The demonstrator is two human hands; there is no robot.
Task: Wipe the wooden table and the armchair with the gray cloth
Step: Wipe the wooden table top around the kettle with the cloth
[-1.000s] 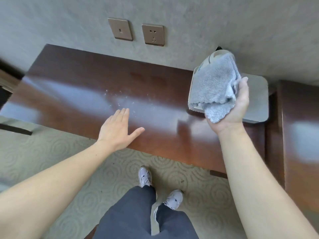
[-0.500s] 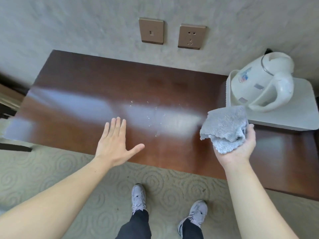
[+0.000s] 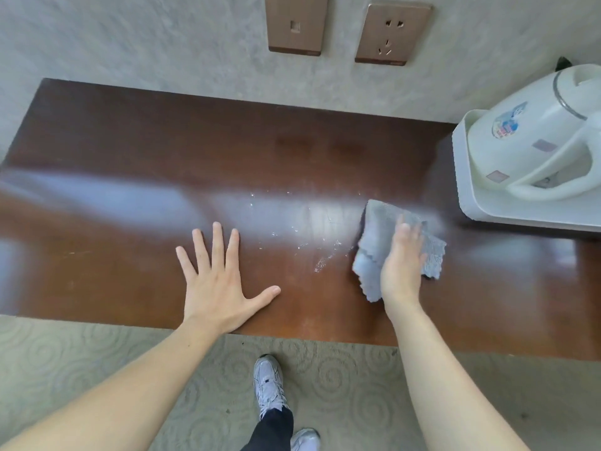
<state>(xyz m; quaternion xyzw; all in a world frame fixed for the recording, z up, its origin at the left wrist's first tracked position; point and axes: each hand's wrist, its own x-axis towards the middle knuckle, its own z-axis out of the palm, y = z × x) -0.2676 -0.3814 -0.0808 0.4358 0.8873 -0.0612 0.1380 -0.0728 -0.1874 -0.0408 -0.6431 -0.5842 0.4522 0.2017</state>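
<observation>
The gray cloth [image 3: 383, 242] is now down on the wooden table [image 3: 130, 151], right of centre in the frame; half a second ago it was bunched in the raised right hand [image 3: 401, 265], clear of the surface, and a second ago it was lifted in front of the kettle. The right hand now lies flat on top of it with fingers straight and close together, pressing it to the wood rather than pinching it. The left hand [image 3: 218, 281] is where it was, at lower centre: palm down near the table's front edge, fingers spread, holding nothing.

Just left of the cloth, between the two hands, lie scattered white specks [image 3: 312, 249] in the glare. The white electric kettle [image 3: 533, 138] on its white tray [image 3: 465, 196] stands at the right edge, near the cloth but apart from it.

Wiping looks ready to begin; a stroke leftward would carry the cloth through the specks. The armchair is not in view.
</observation>
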